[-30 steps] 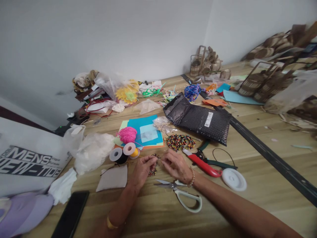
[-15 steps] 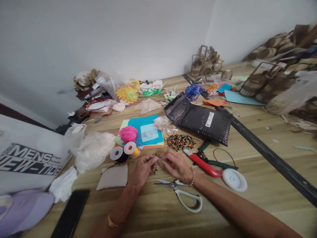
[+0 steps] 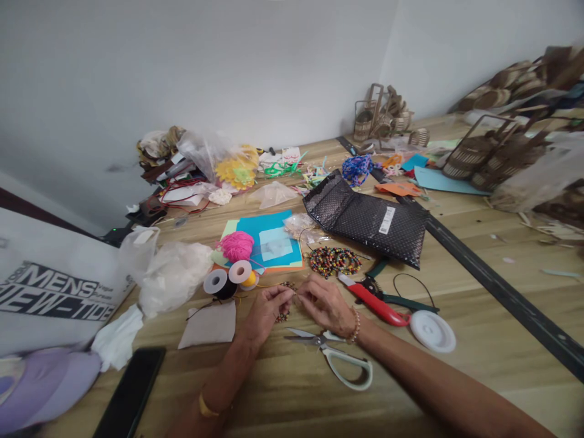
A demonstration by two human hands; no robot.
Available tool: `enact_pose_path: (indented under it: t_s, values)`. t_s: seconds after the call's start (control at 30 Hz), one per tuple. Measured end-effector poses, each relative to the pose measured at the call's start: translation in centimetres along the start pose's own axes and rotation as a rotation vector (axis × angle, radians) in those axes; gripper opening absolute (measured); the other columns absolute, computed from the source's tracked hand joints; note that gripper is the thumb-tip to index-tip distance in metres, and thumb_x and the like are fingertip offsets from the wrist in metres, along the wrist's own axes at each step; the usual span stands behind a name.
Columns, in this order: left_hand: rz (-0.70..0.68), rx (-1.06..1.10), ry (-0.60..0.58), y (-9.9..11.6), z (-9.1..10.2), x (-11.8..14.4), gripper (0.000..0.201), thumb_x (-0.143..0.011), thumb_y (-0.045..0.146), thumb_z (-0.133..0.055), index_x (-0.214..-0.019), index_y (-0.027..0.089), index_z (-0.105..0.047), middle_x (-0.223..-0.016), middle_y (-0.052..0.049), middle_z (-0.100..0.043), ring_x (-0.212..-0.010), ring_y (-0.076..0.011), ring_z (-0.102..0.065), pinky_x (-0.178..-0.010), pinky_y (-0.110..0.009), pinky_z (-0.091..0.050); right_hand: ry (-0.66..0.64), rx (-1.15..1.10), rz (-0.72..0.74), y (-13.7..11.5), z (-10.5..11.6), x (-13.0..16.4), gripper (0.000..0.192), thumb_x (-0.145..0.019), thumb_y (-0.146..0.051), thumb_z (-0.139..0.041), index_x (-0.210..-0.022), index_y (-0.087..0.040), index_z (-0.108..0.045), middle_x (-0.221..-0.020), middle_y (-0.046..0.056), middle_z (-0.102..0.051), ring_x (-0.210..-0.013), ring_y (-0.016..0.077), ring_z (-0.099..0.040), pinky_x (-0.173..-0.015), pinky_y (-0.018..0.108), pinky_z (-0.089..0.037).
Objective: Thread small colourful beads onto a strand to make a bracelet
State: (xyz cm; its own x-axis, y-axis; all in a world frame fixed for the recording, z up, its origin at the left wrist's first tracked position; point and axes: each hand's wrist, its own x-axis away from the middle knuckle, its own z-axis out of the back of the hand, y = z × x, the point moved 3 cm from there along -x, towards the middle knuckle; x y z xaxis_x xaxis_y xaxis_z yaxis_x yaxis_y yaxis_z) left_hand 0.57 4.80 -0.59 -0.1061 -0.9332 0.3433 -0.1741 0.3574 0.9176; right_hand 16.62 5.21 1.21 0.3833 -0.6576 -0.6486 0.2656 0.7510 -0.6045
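From the head view, the left hand (image 3: 263, 314) and the right hand (image 3: 325, 302) meet fingertip to fingertip over the wooden table (image 3: 456, 389), just in front of the scissors (image 3: 335, 357). Both hands pinch a small beaded string (image 3: 283, 315); its dark beads hang below the left fingers, and its thread between the two hands is too fine to follow. The scissors lie flat with their blades open, touching the right wrist. To the right of the scissors lies a red-handled cutter (image 3: 375, 302), and beyond it a white round lid (image 3: 432, 331). Behind the scissors, past the hands, sits a heap of coloured beads (image 3: 333, 260), and further back a black padded bag (image 3: 369, 218). To the left of the scissors lies a grey scrap of cloth (image 3: 208, 325), with two thread spools (image 3: 227, 279) and a pink ball of yarn (image 3: 234, 246) behind it on blue paper (image 3: 267, 240). Far left of the scissors, a black phone (image 3: 131, 392) rests at the table's edge.
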Motion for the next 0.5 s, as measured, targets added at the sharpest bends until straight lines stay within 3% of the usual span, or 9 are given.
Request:
enact_pose_path:
  t_s: [0.5]
  values:
    - [-0.075, -0.134, -0.020, 0.07, 0.23, -0.01, 0.036, -0.068, 0.046, -0.075, -0.059, 0.013, -0.062, -0.055, 0.001, -0.055, -0.050, -0.0082, -0.044, -0.050, -0.022, -0.033, -0.012, 0.032, -0.008, 0.46, -0.44, 0.25, 0.015, -0.096, -0.021, -0.047, -0.083, -0.020, -0.056, -0.073, 0.003, -0.057, -0.065, 0.0156, -0.052, -0.057, 0.027, -0.042]
